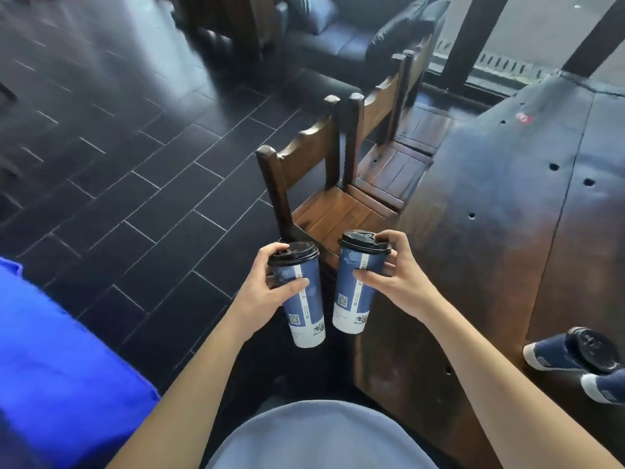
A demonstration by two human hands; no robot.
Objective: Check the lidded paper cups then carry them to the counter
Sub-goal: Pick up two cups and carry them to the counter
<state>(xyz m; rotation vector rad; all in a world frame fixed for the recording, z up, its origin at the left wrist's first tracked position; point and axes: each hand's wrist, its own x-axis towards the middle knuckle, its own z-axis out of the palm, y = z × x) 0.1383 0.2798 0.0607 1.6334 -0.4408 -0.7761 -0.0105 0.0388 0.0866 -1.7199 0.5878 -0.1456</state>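
Observation:
I hold two tall blue-and-white paper cups with black lids, side by side in the air over the dark floor. My left hand (267,284) grips the left cup (306,309) just under its lid. My right hand (389,275) grips the right cup (351,299) near the top, fingers curled round its rim and wall. Both cups are upright, slightly tilted, and a narrow gap separates them. Two more lidded cups lie on their sides on the dark wooden table (507,204) at the far right: one (568,353) fully in view, another (605,387) cut off by the frame edge.
Two wooden chairs (324,184) stand pushed against the table's left side, just beyond the cups. Dark tiled floor (135,184) spreads to the left. A blue cloth thing (57,360) fills the lower left. A dark sofa with cushions (338,38) sits at the back.

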